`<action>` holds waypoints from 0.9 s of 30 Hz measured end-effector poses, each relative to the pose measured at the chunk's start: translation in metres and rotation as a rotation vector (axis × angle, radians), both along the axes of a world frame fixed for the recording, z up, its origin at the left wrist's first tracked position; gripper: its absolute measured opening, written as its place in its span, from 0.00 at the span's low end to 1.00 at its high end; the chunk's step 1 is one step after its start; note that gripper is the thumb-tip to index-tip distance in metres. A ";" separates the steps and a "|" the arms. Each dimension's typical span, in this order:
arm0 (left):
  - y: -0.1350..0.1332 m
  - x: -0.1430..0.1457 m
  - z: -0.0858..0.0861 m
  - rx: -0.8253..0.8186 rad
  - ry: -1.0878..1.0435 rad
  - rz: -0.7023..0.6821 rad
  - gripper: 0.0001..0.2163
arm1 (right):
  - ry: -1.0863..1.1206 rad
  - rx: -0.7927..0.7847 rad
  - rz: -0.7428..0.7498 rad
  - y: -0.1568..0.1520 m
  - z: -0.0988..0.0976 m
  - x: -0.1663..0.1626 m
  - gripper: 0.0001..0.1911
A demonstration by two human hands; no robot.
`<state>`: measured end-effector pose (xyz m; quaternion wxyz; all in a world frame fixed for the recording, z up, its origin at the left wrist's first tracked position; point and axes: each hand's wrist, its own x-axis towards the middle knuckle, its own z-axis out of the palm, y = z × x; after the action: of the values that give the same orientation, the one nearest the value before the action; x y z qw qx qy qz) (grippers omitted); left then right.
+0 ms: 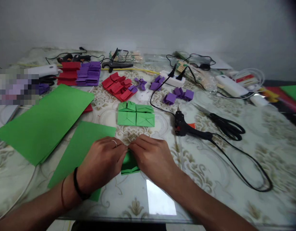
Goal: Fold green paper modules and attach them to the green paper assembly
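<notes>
Paper in hand: I see a small green folded piece [129,165] lying on the table [234,192], close to the near edge, between my two hands and mostly covered by them.
Left hand: my left hand [102,163] is curled, and its fingertips pinch the top edge of the piece; the wrist rests over a flat green sheet [83,144].
Right hand: my right hand [151,157] is curled the same way, its fingertips meeting those of the left on the same edge.
Handling: I judge the piece very light and thin, stiff only along its creases; it probably slides easily on the glossy tabletop and crumples if squeezed hard.
Where to hold: I think the folded edges and corners are best, with the fingertips only and the flat middle kept down.
Nearby: four finished green units [135,115] lie just beyond the hands, a glue gun [186,128] and scissors [225,125] to the right, and a stack of green sheets [45,122] to the left.
</notes>
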<state>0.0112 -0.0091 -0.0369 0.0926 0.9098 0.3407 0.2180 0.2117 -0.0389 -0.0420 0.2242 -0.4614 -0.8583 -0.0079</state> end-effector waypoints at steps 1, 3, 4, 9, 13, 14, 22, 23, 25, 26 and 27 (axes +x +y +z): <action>0.000 -0.001 0.001 -0.002 0.027 0.000 0.11 | 0.000 0.002 0.002 0.001 -0.001 0.000 0.14; 0.002 -0.003 0.003 -0.014 0.081 0.016 0.10 | 0.001 0.003 -0.006 0.002 -0.002 -0.001 0.12; 0.002 -0.004 0.003 -0.018 0.101 0.028 0.09 | 0.006 0.005 -0.013 0.002 -0.003 -0.002 0.11; 0.003 -0.004 0.001 -0.039 0.167 0.060 0.10 | 0.057 0.017 -0.030 0.002 -0.005 -0.006 0.06; 0.001 -0.001 0.001 -0.068 0.215 0.116 0.09 | 0.060 0.065 -0.013 0.001 -0.004 -0.008 0.11; 0.001 -0.001 0.001 -0.074 0.224 0.131 0.08 | 0.057 0.077 -0.013 0.000 -0.003 -0.009 0.13; 0.002 -0.006 -0.004 -0.089 0.237 0.181 0.07 | 0.085 0.181 -0.062 -0.001 0.003 -0.018 0.14; 0.002 -0.007 -0.004 -0.084 0.227 0.179 0.07 | 0.086 0.182 -0.068 -0.001 0.003 -0.018 0.14; 0.001 -0.007 -0.005 -0.076 0.206 0.177 0.09 | 0.096 0.167 -0.077 -0.001 0.004 -0.018 0.13; 0.001 -0.007 -0.005 -0.073 0.197 0.176 0.09 | 0.105 0.151 -0.079 -0.001 0.003 -0.018 0.12; 0.001 -0.007 -0.004 -0.071 0.190 0.173 0.09 | 0.115 0.132 -0.079 -0.002 0.003 -0.016 0.11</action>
<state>0.0041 -0.0079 -0.0412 0.0728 0.8898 0.4325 0.1261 0.1953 -0.0404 -0.0393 0.3024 -0.4788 -0.8229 -0.0467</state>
